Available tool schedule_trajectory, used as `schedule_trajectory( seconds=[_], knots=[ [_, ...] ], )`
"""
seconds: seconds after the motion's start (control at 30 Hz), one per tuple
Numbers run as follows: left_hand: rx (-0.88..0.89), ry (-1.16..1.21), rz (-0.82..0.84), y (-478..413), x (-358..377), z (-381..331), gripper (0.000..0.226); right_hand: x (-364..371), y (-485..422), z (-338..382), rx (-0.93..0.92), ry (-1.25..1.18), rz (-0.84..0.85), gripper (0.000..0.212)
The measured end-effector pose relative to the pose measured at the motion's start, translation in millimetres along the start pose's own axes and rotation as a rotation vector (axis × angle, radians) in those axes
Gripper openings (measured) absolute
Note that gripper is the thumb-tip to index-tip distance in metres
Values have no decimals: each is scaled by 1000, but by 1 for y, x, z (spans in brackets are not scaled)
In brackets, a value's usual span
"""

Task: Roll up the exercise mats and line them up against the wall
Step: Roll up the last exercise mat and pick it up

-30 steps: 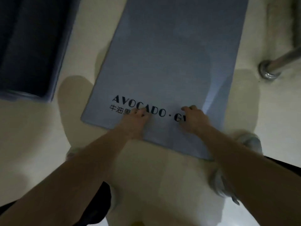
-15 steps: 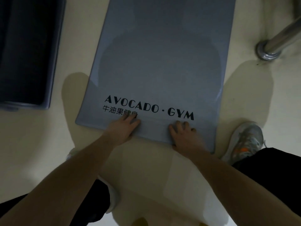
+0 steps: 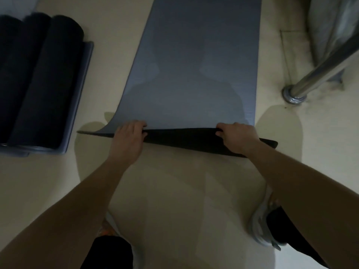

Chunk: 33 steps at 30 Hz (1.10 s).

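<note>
Both hands, left hand (image 3: 127,139) and right hand (image 3: 238,137), grip the lifted near edge of a blue mat (image 3: 194,70), dark underside showing; rolled mats (image 3: 38,80) lie left of it.

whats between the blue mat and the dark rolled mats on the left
In the head view: the edge of the blue-grey sheet under the dark rolled mats, then bare cream floor up to the blue mat.

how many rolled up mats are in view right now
3, side by side at far left: leftmost roll, middle roll, rightmost roll. More may be hidden past the frame's left edge.
</note>
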State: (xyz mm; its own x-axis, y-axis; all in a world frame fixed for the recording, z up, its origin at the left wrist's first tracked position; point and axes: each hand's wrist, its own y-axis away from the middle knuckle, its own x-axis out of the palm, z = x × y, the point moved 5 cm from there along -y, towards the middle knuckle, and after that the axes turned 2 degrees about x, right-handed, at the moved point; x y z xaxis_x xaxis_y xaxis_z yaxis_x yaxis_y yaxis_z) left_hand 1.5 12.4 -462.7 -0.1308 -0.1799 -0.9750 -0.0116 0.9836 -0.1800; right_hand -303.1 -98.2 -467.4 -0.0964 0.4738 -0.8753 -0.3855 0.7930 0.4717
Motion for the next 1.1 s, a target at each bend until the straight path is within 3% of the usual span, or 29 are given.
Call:
schedule_trajectory(
  seconds=[0.17,0.3,0.43,0.57,0.63,0.77,0.9,1.0,1.1],
  knots=[
    [-39,-175,-72,-52,18,15,17,1,-34,-3,88,-42,-266,24],
    [-79,-61,10,-49,64,25,31,23,-42,12,10,63,-390,29],
    [-60,132,299,-4,105,36,66,78,-24,19,-14,73,-267,41],
    [99,45,468,25,123,42,82,138,-11,23,-19,147,-42,94],
    [130,21,450,24,127,41,77,146,-14,23,-21,166,-5,94],
    [220,-8,364,18,115,35,64,128,-19,24,-87,77,81,65],
    [60,24,482,-6,89,26,64,85,-18,-5,-79,-49,153,48],
    [12,-15,677,-33,86,7,48,62,-31,-32,45,-149,256,67],
    [-44,45,847,-54,102,1,52,53,-58,-43,114,-204,351,91]
  ],
)
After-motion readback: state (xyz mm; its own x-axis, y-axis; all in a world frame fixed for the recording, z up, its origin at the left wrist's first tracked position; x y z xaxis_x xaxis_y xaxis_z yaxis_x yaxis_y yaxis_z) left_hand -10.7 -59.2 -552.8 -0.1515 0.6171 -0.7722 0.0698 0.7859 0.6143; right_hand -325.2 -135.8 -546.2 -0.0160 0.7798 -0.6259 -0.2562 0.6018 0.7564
